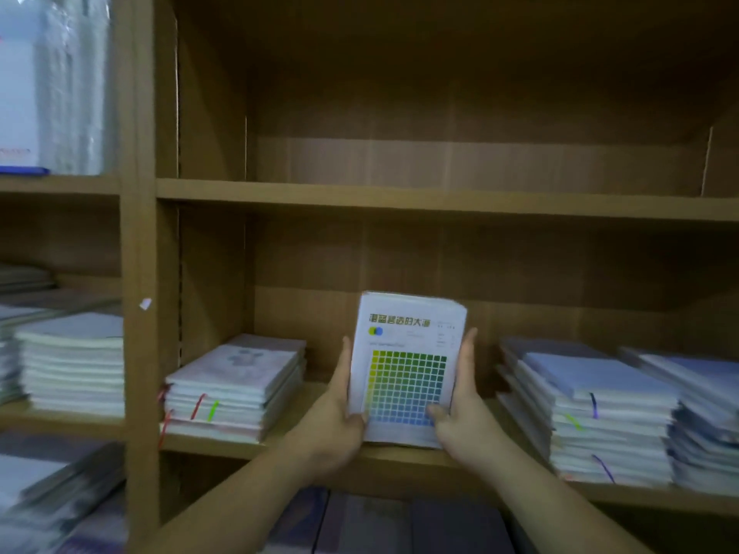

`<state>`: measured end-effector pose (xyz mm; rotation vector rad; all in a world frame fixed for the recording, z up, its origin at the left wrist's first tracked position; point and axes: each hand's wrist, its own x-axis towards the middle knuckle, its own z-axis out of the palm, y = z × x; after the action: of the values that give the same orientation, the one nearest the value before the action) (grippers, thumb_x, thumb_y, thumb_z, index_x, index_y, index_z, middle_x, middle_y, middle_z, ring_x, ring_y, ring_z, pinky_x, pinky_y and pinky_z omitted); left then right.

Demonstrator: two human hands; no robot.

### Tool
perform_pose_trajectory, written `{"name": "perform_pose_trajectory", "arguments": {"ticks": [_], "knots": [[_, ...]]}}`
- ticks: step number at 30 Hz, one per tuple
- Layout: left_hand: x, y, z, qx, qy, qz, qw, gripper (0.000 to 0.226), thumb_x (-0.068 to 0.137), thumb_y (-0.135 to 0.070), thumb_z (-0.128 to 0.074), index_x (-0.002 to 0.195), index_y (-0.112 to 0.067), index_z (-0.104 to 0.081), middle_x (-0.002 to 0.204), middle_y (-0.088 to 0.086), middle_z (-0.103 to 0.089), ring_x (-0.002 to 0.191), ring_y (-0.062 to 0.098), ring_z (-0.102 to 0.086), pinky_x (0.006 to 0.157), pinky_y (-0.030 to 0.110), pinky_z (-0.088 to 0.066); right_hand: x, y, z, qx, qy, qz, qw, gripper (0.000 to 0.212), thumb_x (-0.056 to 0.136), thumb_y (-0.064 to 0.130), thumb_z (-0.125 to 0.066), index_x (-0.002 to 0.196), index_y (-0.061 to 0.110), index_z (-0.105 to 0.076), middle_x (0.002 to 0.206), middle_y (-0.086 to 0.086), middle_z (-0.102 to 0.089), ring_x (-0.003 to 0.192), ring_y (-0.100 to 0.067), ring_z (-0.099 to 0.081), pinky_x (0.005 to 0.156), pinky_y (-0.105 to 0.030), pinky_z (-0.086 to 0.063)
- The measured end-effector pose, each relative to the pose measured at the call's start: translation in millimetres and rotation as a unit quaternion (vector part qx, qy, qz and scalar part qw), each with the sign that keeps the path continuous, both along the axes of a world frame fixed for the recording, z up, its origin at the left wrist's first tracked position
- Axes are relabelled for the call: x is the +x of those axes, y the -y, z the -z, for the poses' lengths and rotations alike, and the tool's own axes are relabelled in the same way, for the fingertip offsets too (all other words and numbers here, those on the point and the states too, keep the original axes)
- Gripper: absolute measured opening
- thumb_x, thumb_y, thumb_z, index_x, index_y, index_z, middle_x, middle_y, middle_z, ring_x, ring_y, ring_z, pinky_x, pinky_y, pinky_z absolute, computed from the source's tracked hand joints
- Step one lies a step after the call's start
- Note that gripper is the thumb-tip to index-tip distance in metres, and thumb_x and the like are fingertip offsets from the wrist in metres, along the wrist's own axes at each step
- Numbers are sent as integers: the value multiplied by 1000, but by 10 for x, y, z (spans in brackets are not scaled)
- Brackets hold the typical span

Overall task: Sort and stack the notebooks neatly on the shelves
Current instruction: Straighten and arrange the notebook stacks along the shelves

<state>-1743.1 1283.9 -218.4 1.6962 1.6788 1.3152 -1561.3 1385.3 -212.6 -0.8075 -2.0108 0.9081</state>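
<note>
Left hand and right hand grasp a notebook stack with their fingers; Chinese title illegible.

I see bare wood on the brown wooden shelf between the pale ribboned notebook pile by its left end and the white notebook pile with a green squares cover in the middle. The blue-topped notebook pile on the right leaves only a thin gap.
</note>
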Motion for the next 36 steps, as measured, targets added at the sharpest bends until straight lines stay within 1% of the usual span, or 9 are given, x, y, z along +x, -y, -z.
{"name": "perform_pose_trajectory", "arguments": {"ticks": [3, 8, 11, 14, 18, 24, 28, 30, 36], "knots": [[-66, -93, 100, 10, 1, -9, 1000, 102, 99, -2, -57, 157, -43, 16, 132, -48, -26, 107, -44, -28, 83, -12, -29, -45, -87, 89, 40, 8, 10, 999, 128, 91, -7, -57, 133, 63, 41, 167, 16, -11, 139, -1, -30, 104, -21, -29], [-62, -213, 104, 76, 22, -39, 996, 119, 92, -15, -70, 145, -63, 25, 158, -25, -31, 142, -3, -37, 116, 29, -37, -69, -112, 208, 73, 7, 25, 997, 123, 94, 0, -59, 136, 60, 41, 161, 22, -17, 130, 16, -37, 101, -8, -30], [13, -286, 186, 110, 5, -47, 993, 108, 99, -21, -64, 148, -59, 24, 160, -24, -29, 140, -9, -37, 114, 25, -36, -87, -96, 306, 112, 22, 24, 993, 118, 96, 4, -59, 142, 57, 36, 160, 26, -4, 121, 36, -23, 86, 9, -28], [30, -305, 279, 123, -12, -57, 991, 97, 103, -30, -57, 149, -57, 24, 161, -25, -26, 144, -4, -34, 120, 37, -36, -125, -92, 410, 155, 39, 24, 987, 108, 100, 9, -55, 145, 58, 30, 164, 22, 1, 131, 23, -25, 95, 2, -31], [-18, -308, 354, 88, -40, -62, 993, 98, 104, -31, -51, 142, -59, 36, 155, -27, -34, 134, -5, -44, 110, 23, -39, -158, -84, 426, 157, 45, 51, 985, 105, 102, 18, -52, 141, 54, 39, 165, 20, 1, 135, 4, -32, 107, -20, -34], [-18, -290, 378, 71, -36, -66, 995, 97, 105, -31, -49, 139, -63, 36, 157, -19, -35, 129, -2, -49, 103, 17, -40, -158, -147, 411, 104, 46, 34, 993, 105, 103, 17, -52, 139, 58, 39, 153, 21, -16, 121, 18, -35, 95, -9, -31], [-19, -191, 127, 92, -7, -74, 993, 87, 104, -28, -53, 147, -68, 12, 145, -14, -50, 118, 3, -60, 99, 28, -55, -149, -197, 258, 42, 11, 23, 999, 108, 100, 10, -57, 143, 64, 26, 149, 12, -32, 117, 6, -47, 93, -17, -42], [-79, -100, 10, 99, 54, -84, 990, 77, 105, -23, -54, 152, -61, -7, 136, -16, -57, 110, 3, -64, 92, 24, -58, -199, -174, 92, -42, -29, 8, 999, 110, 93, 2, -66, 149, 66, 3, 144, 8, -49, 114, -9, -60, 98, -36, -53], [-316, 164, -72, 7, 187, -136, 973, 39, 101, -13, -59, 132, -37, -61, 123, -8, -72, 107, 15, -70, 90, 30, -57, -532, 5, -217, -212, 52, 2, 976, 91, 87, -7, -64, 159, 33, -24, 133, -5, -58, 107, -25, -60, 84, -38, -50]]}}
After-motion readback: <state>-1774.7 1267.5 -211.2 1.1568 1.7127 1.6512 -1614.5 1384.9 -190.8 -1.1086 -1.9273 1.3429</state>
